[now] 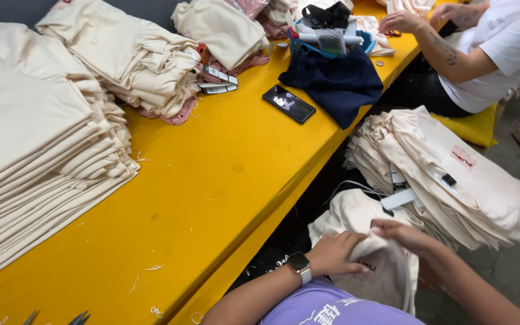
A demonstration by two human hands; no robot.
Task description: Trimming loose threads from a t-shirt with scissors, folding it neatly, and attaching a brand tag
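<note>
Fingers of the left hand [332,253] curl into a cream garment [362,241] in the lap, gripping a fold; the right hand [401,235] pinches the same cloth just beside it. That garment lies below the yellow table [212,180] edge, near a stack of cream shirts [452,174] at right. On the table sit folded piles [31,138], a phone [289,103] and dark cloth [335,84]. A co-worker's hand [399,21] rests at the far end.
</note>
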